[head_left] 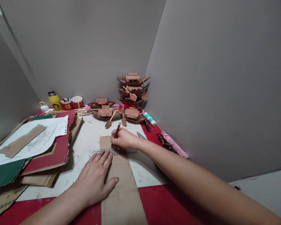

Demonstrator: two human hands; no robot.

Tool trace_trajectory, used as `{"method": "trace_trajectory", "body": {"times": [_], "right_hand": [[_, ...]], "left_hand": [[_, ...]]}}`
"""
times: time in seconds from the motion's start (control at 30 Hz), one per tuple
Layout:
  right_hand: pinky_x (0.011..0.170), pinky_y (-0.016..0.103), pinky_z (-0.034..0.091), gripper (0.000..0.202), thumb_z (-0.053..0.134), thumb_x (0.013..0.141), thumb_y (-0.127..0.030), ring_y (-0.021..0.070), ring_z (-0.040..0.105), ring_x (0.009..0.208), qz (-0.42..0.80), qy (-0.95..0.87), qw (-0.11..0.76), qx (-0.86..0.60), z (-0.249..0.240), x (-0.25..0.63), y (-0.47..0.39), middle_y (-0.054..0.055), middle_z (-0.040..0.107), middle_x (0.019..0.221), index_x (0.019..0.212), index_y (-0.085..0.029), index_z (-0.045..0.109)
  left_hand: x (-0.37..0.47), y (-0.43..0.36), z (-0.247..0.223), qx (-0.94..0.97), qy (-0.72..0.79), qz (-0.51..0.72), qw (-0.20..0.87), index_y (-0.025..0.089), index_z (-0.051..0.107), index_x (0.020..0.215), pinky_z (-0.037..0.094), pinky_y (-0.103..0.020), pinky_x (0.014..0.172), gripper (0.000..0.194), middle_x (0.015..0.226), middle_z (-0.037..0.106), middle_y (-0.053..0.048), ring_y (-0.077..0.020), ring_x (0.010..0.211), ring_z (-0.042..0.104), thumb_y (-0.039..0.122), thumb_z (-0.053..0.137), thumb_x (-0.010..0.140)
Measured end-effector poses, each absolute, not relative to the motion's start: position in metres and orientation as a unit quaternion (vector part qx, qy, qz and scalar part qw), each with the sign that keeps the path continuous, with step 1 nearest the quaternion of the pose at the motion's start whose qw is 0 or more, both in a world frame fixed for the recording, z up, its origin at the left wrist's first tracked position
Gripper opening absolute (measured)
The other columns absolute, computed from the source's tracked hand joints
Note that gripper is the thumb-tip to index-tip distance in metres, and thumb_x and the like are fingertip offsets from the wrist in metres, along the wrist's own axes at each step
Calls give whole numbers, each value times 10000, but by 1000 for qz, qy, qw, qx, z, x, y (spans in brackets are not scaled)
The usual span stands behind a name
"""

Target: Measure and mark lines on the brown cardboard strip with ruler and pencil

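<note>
My right hand (123, 139) grips a dark red pencil (117, 129) in a writing hold, over the far end of a long strip of brown cardboard (121, 193). A clear ruler (93, 153) lies crosswise on the cardboard. My left hand (96, 175) rests flat with its fingers extended, the fingertips at the ruler and the thumb on the cardboard. The pencil's tip is hidden behind my right hand.
Stacked cardboard boat models (133, 89) stand at the back, near small paddles (108, 124) and wooden sticks (84, 112). Cardboard sheets (49, 161) pile up at left. A yellow bottle (55, 101), paper cups (76, 102) and a pink tube (175, 144) sit around the edges.
</note>
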State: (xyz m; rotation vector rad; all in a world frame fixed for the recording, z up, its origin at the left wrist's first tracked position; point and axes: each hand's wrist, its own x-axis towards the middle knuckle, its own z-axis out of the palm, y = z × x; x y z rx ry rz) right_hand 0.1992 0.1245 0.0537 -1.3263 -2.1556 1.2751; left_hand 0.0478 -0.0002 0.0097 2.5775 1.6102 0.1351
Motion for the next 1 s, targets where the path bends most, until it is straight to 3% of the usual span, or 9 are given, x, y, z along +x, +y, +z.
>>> {"method": "trace_trajectory", "body": {"times": [0.2,0.7,0.83,0.9,1.0], "right_hand": [[443,193,414,234,512,709,-1,102,533,424,436,-745,145,-483,52,215,129,-43,572,480,573,-188,480],[433,212,346,243,537,648,3,92,450,363,371,-750,187,-515,48,250,131,-51,505,388,503,-186,486],[413,205,374,144,510,784,-138,115,549,433,372,-734,243,-514,57,263,123,-8,617,547,652,-181,548],[436,204,411,194,431,879,-245,124,604,507,374,-724,272,-512,56,269,116,21,669,667,772,-179,578],[589,247,495,293,382,940,-335,159,663,674,337,-753,311,-471,43,277,104,55,697,771,882,-170,617]], "left_hand": [[49,0,11,846,529,38,48,84,391,1453,311,-512,1119,724,1515,363,-176,-362,1369,364,511,480,876],[45,2,6,846,527,58,52,88,384,1458,308,-505,1114,728,1514,362,-175,-366,1371,362,517,478,878],[45,0,7,848,523,66,52,81,395,1450,321,-506,1104,727,1502,379,-180,-368,1360,379,503,500,868],[46,-3,9,851,519,63,52,80,408,1444,327,-512,1099,716,1497,389,-183,-370,1348,395,490,508,865],[49,-10,12,854,514,55,54,85,429,1434,338,-517,1094,682,1484,411,-183,-371,1331,417,451,515,865]]}}
